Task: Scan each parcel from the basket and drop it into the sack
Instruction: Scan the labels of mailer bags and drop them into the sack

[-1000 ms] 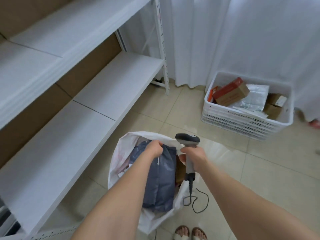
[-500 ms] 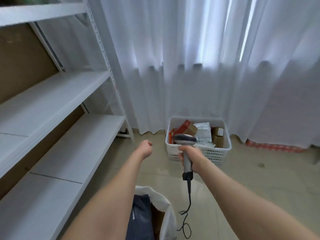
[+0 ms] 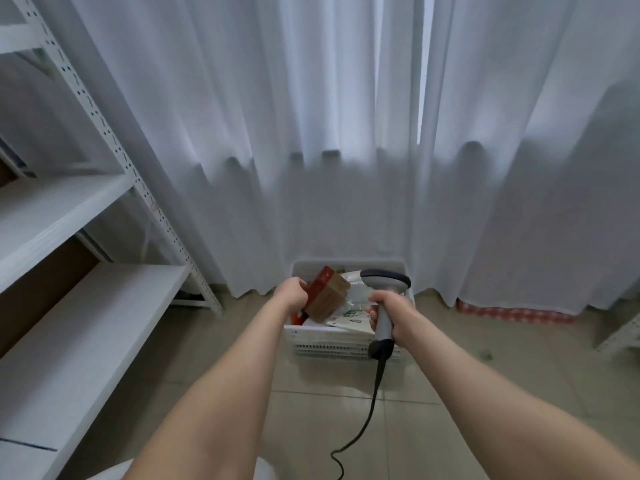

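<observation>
A white slatted basket point(image 3: 325, 344) stands on the floor against the curtain, holding several parcels. My left hand point(image 3: 292, 293) grips the left side of a brown cardboard box with a red face point(image 3: 329, 297), tilted above the basket. A white plastic mailer point(image 3: 349, 318) lies underneath. My right hand point(image 3: 389, 311) holds the grey barcode scanner point(image 3: 384, 284) by its handle, head over the basket's right side, cable point(image 3: 367, 414) trailing to the floor. Only a white sliver of the sack point(image 3: 114, 471) shows at the bottom edge.
White metal shelving point(image 3: 79, 306) runs along the left, its perforated post point(image 3: 104, 133) rising near the basket. White curtains point(image 3: 346, 133) hang across the back. A red strip point(image 3: 512, 315) lies under the curtain at right. Beige tiled floor point(image 3: 450, 375) surrounds the basket.
My view lifted from the sack and closed in on the basket. My left hand let go of the grey bag in the sack, reached forward, and now grips the cardboard box.
</observation>
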